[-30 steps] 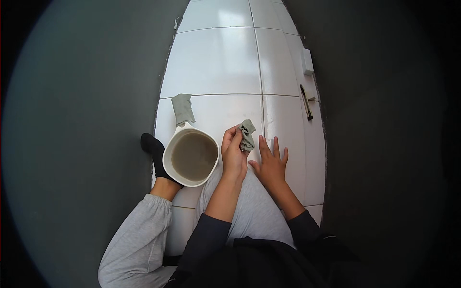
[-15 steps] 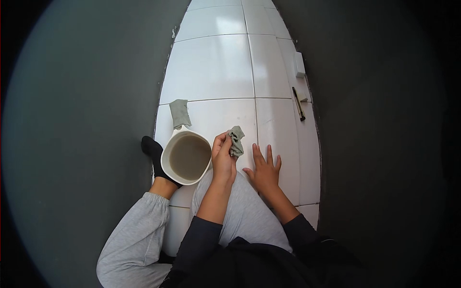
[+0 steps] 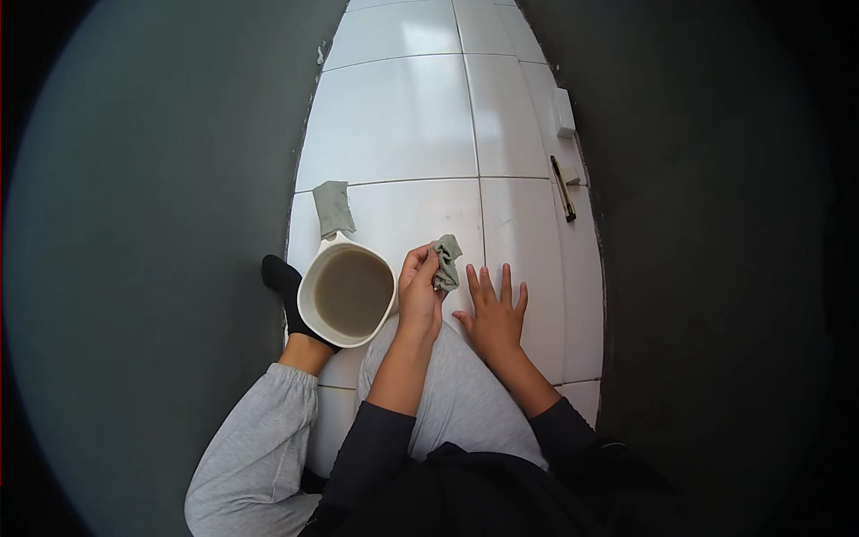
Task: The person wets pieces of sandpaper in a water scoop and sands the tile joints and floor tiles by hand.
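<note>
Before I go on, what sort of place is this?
Likely a narrow indoor hallway or small room: a shiny white tiled floor runs between dark grey walls on both sides.

Prob. a narrow corridor, bldg type unclear: wht floor tiles betw. dk grey walls.

Tiled floor bright, diffuse glare at 12 o'clock; walls at 9 and 3 dim. Fisheye bowing; corners vignetted black.
</note>
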{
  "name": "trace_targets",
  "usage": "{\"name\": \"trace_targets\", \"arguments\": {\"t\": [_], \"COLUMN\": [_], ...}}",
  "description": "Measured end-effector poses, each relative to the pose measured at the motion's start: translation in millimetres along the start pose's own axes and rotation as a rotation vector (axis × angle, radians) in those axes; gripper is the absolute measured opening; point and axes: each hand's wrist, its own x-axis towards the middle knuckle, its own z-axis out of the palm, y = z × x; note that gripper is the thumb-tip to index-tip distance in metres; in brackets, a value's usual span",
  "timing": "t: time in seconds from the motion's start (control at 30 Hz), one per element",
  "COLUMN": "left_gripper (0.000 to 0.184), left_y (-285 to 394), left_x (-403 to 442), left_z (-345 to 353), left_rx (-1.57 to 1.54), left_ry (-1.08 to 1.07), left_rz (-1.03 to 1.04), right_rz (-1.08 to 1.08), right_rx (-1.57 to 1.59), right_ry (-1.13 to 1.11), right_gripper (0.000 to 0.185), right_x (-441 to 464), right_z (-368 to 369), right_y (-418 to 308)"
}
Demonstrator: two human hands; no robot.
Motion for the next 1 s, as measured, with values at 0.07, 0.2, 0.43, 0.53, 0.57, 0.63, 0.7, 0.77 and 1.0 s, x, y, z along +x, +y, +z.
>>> {"name": "trace_targets", "arguments": {"t": [0.07, 0.2, 0.43, 0.53, 0.57, 0.63, 0.7, 0.77, 1.0], "left_gripper": [0.018, 0.015, 0.015, 0.015, 0.015, 0.016, 0.016, 0.016, 0.016], "left_y": [-1, 0, -1, -1, -2, -1, 2, 5, 1], "left_x": [0, 2, 5, 3, 3, 3, 2, 1, 2], "left_z": [2, -2, -5, -2, -2, -3, -2, -2, -3], "left_rx": [-0.01, 0.046, 0.009, 0.02, 0.021, 0.032, 0.006, -0.029, 0.028], "left_ry": [-0.006, -0.023, -0.019, -0.032, -0.031, -0.036, -0.026, -0.014, -0.035], "left_rz": [0.008, 0.006, 0.006, -0.006, -0.009, -0.009, 0.003, 0.015, -0.018], "right_rz": [-0.012, -0.024, -0.022, -0.016, -0.009, -0.003, -0.004, 0.033, -0.035], "right_rx": [-0.033, -0.111, -0.07, -0.062, -0.054, -0.079, -0.099, -0.037, 0.004], "right_ry": [0.019, 0.14, 0.036, 0.045, 0.07, 0.089, 0.113, 0.071, -0.031], "right_gripper": [0.079, 0.079, 0.08, 0.078, 0.078, 0.078, 0.078, 0.08, 0.078], "right_x": [3, 43, 6, 6, 12, 32, 40, 36, -16], "right_z": [2, 11, 10, 7, 7, 10, 8, 3, -6], "right_y": [0, 3, 1, 2, 2, 3, 1, -1, 3]}}
